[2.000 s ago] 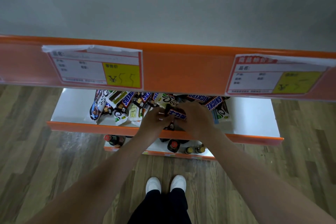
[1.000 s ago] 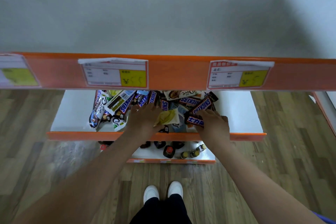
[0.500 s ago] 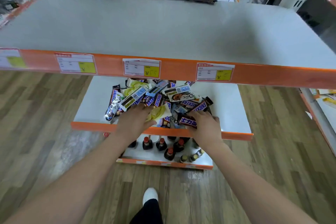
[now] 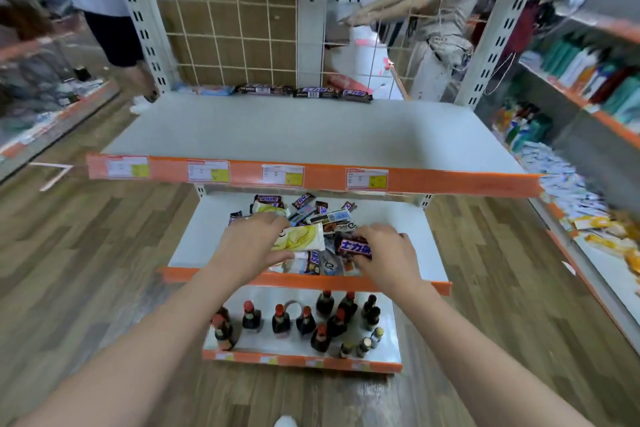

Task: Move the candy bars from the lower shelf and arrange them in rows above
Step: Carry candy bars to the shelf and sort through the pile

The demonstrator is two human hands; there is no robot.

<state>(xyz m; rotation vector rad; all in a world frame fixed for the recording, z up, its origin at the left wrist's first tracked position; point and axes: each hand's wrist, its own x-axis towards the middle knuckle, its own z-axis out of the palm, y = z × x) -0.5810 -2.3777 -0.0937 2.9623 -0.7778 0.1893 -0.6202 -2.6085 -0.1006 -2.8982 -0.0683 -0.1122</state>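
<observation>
A heap of candy bars (image 4: 311, 213) lies on the lower shelf (image 4: 207, 236). My left hand (image 4: 251, 248) grips a white and yellow bar (image 4: 301, 237) just above the heap. My right hand (image 4: 389, 255) grips a dark brown bar with a blue label (image 4: 353, 246) beside it. The upper shelf (image 4: 311, 132) is wide and white. A row of several bars (image 4: 301, 91) lies along its back edge, against the wire grid.
Dark sauce bottles (image 4: 304, 319) stand on the bottom shelf below. Orange price strips (image 4: 311, 177) front each shelf. Another person (image 4: 114, 21) stands at the back left. Stocked shelves (image 4: 588, 80) run along the right. The floor is wood.
Both hands have lifted out of the heap, each with a bar. The camera has tilted up and back, so the upper shelf and its back row come fully into view.
</observation>
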